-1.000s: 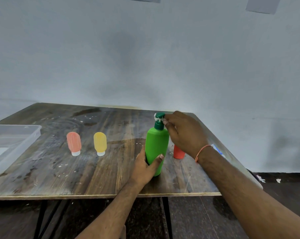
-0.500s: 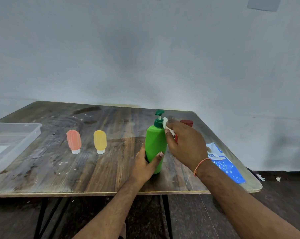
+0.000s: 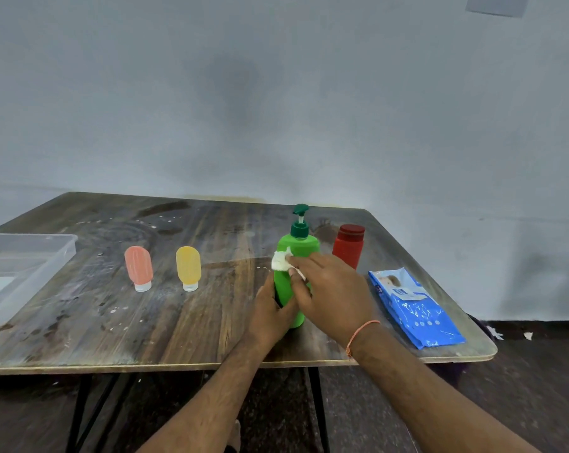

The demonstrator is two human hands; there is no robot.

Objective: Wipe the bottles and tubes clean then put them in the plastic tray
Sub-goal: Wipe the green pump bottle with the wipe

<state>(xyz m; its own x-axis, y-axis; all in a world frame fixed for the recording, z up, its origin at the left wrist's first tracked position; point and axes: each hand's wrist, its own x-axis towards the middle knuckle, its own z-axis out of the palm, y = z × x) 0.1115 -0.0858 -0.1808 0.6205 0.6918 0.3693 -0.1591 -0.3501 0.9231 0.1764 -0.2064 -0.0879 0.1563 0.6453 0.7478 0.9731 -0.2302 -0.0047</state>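
Since a second ago my right hand [image 3: 333,291] has dropped from the pump head to the body of the green pump bottle [image 3: 296,256], and the wipe [image 3: 280,260] went with it.

Near to far, clock directions read off the tabletop with 6 o'clock at my edge:
- Left hand [image 3: 271,310] at about 5 o'clock, fingers and thumb curled round the lower bottle, bracing it upright on the wooden table [image 3: 178,328].
- Right hand reaches over the left and pinches the white wipe against the bottle's shoulder, fingers curled over it.
- Blue wet-wipe pack [image 3: 413,307] lies flat at 4 o'clock, near the right edge.
- Pink tube [image 3: 138,266] and yellow tube [image 3: 188,266] stand cap-down side by side near centre, apart from each other, not wiped yet by the look of it.
- Red bottle [image 3: 349,245] stands just behind and right of the green one, around 2 o'clock.
- Clear plastic tray [image 3: 47,256] sits at 9 o'clock, well apart from everything, no bottles in it.

Doing this step well, my take: keep the base planted and the left grip low so the wipe gets full-height strokes. Turn the bottle between passes to reach the back. Go easy near the pump neck, since a top push tips it.
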